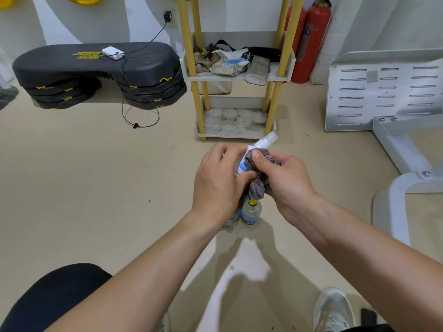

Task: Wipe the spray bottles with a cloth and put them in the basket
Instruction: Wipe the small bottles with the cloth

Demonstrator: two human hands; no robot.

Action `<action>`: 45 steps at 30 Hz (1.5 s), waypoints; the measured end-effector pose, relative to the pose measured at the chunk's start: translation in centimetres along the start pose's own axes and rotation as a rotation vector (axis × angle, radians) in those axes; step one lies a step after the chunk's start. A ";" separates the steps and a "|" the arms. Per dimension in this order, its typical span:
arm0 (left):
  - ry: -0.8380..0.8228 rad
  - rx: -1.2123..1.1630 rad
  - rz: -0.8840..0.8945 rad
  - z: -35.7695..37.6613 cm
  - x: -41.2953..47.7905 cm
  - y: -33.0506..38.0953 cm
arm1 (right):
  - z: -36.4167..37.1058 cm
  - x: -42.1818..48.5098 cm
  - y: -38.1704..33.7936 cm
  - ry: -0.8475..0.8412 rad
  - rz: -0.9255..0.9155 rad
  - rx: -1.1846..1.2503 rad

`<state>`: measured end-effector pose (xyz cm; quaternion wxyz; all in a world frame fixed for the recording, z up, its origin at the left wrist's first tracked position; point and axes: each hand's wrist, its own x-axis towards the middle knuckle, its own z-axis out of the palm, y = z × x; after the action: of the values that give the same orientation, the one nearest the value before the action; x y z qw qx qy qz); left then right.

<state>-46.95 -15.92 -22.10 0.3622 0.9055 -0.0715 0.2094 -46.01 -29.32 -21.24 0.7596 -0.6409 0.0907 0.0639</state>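
I see both hands meeting in front of the white shelf rack with yellow posts (pixel 236 77), just short of its dusty bottom tray. The left hand (pixel 220 178) is curled round the body of a small white plastic spray bottle with a blue label (pixel 263 141), thumb across the label. The bottle is held off the beige floor, tilted, with its clear-capped nozzle pointing up toward the rack. My view of the right hand (pixel 285 180) shows it gripping a crumpled grey patterned cloth (pixel 257 185). The thumb pinches the fabric against the bottle's neck, and the loose end of the cloth hangs down between the wrists.

On the floor under the hands, on the near side of the rack, stands a clear round bottle with a yellow cap (pixel 251 212), holding bluish liquid. A second bottle (pixel 231 221) touches it or sits just beside it, mostly hidden behind the left wrist, so I cannot tell its kind.

Left of the rack lies a black stacked step platform with yellow marks (pixel 96 68). Two red fire extinguishers (pixel 314 39) stand behind the rack's right posts, and a pale slotted metal frame (pixel 383 92) is to its right.
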 end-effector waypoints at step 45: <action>-0.155 -0.783 -0.640 -0.2 -0.3 1.5 | 0.4 0.0 -0.5 0.109 0.023 0.262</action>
<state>-47.70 -16.92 -21.16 0.7137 0.6914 0.1097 -0.0222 -45.91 -28.97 -20.64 0.8299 -0.5377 0.1469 0.0254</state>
